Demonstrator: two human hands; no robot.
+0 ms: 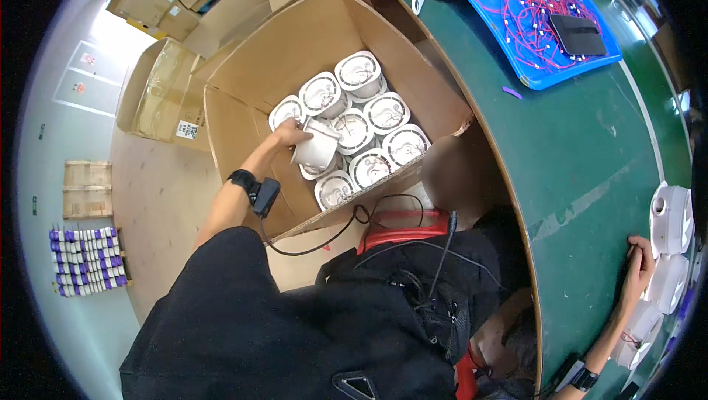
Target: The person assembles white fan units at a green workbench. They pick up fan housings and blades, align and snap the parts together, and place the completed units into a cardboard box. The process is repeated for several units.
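While the right hand (639,266) is resting well right of the cardboard box (295,53), its grip unclear, the left hand (290,133) is pinching a white housing (318,150) inside by its edge, a probably light, stiff shell suiting edge holds.

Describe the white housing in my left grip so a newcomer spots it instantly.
Left of the green workbench stands an open cardboard box. Toward the left among its white housings, find the tilted housing in the left grip; its neighbours sit level, unheld.
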